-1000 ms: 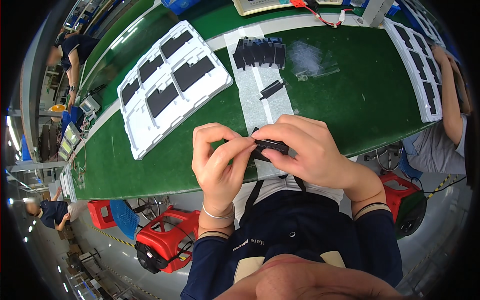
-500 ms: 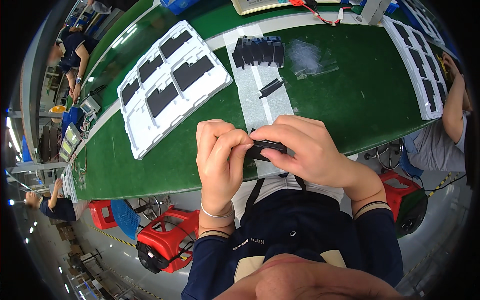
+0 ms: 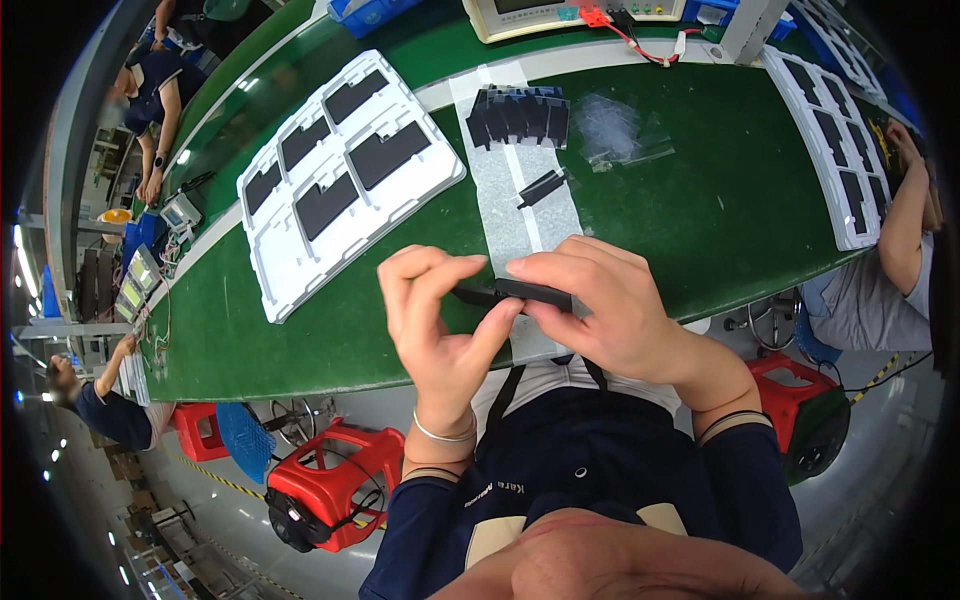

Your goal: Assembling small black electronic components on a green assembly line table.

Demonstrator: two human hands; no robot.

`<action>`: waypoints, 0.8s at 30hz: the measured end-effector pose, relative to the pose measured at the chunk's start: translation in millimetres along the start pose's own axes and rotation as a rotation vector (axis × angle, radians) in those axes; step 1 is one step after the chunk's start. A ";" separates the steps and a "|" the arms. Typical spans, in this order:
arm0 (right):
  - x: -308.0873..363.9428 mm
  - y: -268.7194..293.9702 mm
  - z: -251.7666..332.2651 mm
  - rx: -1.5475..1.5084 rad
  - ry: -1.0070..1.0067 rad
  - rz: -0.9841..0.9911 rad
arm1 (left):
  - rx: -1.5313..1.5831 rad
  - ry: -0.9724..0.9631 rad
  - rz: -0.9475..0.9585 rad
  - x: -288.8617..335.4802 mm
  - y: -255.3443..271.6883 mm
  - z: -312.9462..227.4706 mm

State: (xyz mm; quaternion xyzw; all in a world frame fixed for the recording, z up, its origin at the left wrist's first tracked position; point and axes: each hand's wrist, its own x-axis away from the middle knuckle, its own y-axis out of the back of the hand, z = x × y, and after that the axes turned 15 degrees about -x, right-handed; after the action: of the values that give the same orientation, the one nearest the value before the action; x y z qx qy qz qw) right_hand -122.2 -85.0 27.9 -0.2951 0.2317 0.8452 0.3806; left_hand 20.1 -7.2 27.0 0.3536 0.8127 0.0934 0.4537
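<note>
Between my hands, above the near edge of the green table, is a thin black rectangular piece (image 3: pixel 540 292). My right hand (image 3: pixel 610 305) pinches its right part between thumb and fingers. A darker flat section (image 3: pixel 476 297) sticks out to the left, beside my left hand (image 3: pixel 435 315). My left thumb presses near the middle of the piece, while the left index finger is lifted apart from it; the other left fingertips are partly hidden. Farther up, on a pale strip (image 3: pixel 505 205), lie a single small black strip (image 3: pixel 543 189) and a row of black film pieces (image 3: pixel 518 118).
A white tray (image 3: pixel 440 180) with flat black pieces lies at left. Clear film scraps (image 3: pixel 615 132) sit right of the strip. Another white tray (image 3: pixel 850 235) stands near a co-worker's arm (image 3: pixel 905 210) at right. An instrument with red leads (image 3: pixel 640 42) is at the back.
My left index finger has lifted off the black piece and my left hand has opened wider. More of the piece's dark left section now shows.
</note>
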 end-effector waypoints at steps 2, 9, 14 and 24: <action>-0.2 -1.8 -3.1 0.017 0.060 -0.030 | 0.025 0.062 0.011 5.0 -6.4 0.7; 0.9 -9.3 -10.3 0.132 0.206 -0.130 | 0.044 0.004 -0.151 2.3 -15.0 -0.2; 4.7 -14.7 -8.7 0.201 0.242 -0.201 | -0.110 -0.134 -0.277 4.6 -21.3 -11.3; 10.1 -16.7 -12.4 0.116 0.198 -0.247 | -0.304 -0.267 -0.200 1.6 -17.6 -14.7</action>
State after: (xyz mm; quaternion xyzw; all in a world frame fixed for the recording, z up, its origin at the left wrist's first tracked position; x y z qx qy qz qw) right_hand -110.6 -77.5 9.4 -0.3806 0.2783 0.7441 0.4733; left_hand -0.8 -16.5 26.0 0.2082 0.7529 0.1216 0.6124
